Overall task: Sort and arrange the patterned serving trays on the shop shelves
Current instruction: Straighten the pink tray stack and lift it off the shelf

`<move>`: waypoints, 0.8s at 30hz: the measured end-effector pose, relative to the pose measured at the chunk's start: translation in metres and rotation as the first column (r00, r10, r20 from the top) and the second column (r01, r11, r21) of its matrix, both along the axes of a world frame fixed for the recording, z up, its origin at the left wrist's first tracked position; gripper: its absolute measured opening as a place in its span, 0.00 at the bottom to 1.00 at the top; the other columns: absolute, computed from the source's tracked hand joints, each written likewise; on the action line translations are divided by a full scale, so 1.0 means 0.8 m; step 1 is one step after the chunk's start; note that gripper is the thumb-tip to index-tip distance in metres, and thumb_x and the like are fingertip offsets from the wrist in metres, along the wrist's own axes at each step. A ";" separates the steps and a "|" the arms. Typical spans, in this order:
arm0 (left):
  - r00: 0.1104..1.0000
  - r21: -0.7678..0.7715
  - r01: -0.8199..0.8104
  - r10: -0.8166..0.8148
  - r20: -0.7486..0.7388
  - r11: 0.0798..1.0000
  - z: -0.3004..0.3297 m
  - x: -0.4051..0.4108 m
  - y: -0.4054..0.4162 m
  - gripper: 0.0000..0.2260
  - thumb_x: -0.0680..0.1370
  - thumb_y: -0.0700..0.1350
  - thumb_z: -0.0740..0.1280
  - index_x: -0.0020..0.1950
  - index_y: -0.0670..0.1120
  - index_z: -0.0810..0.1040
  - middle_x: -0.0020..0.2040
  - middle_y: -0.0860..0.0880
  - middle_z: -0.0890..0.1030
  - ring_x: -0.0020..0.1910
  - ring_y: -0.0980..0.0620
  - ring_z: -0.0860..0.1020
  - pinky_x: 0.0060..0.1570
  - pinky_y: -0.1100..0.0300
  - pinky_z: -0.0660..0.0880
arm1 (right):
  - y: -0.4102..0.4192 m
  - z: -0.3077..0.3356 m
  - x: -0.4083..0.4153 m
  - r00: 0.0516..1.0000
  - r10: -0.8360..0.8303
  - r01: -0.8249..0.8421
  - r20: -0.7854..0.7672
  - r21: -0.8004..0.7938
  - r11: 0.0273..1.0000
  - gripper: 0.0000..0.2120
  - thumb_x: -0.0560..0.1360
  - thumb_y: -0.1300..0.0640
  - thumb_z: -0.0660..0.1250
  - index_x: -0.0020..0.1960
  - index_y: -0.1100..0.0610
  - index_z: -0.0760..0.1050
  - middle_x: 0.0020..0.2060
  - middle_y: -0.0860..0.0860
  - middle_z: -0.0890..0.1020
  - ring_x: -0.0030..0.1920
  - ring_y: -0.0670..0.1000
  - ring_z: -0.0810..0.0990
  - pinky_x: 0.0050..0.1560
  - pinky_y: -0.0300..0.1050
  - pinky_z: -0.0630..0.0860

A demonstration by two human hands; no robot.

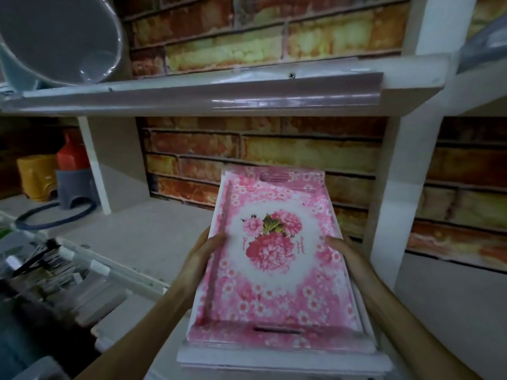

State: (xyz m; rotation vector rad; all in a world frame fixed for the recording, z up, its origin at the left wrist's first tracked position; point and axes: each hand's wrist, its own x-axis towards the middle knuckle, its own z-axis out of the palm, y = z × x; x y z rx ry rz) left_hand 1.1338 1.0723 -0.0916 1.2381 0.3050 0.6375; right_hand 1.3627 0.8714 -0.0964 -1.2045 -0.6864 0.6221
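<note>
A stack of pink floral serving trays [274, 292] fills the middle of the head view, its far end over the grey lower shelf [164, 231]. The top tray shows large pink peonies in a white oval and has slot handles at both ends. My left hand [204, 252] grips the stack's left rim, thumb on top. On the right rim, my right hand [347, 249] grips the same way, thumb over the edge. The white edges of lower trays [285, 360] stick out at the near end.
An upper shelf [219, 97] with a plastic lip runs overhead, a grey bowl [60, 37] on its left end. White uprights [384, 187] frame the bay against brick-patterned backing. Yellow, red and grey stools [57, 176] stand far left. A blue ring [55, 215] and cluttered boxes [55, 275] lie to the left.
</note>
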 end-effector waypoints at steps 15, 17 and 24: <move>0.961 0.128 0.227 -0.201 -0.189 0.965 -0.064 0.142 0.172 0.25 0.72 0.57 0.71 0.67 0.52 0.75 0.60 0.44 0.82 0.56 0.43 0.82 0.55 0.46 0.77 | 0.047 -0.026 0.007 0.893 -0.450 0.448 -0.030 -0.058 0.892 0.19 0.68 0.52 0.76 0.58 0.51 0.81 0.48 0.53 0.87 0.47 0.57 0.86 0.52 0.53 0.81; 0.956 0.132 0.254 -0.228 -0.186 0.958 -0.072 0.158 0.181 0.21 0.74 0.56 0.70 0.66 0.53 0.76 0.62 0.43 0.80 0.56 0.44 0.82 0.56 0.46 0.77 | 0.049 -0.031 0.006 0.873 -0.485 0.481 -0.046 -0.082 0.873 0.15 0.70 0.55 0.75 0.56 0.50 0.81 0.46 0.53 0.87 0.45 0.55 0.86 0.49 0.50 0.81; 0.941 0.189 0.154 -0.086 -0.326 0.970 -0.092 0.216 0.208 0.14 0.79 0.35 0.62 0.65 0.39 0.73 0.58 0.36 0.80 0.38 0.52 0.83 0.31 0.62 0.77 | 0.054 -0.041 0.006 0.851 -0.520 0.512 -0.074 -0.104 0.853 0.19 0.70 0.56 0.75 0.61 0.52 0.79 0.47 0.54 0.87 0.46 0.57 0.86 0.50 0.52 0.81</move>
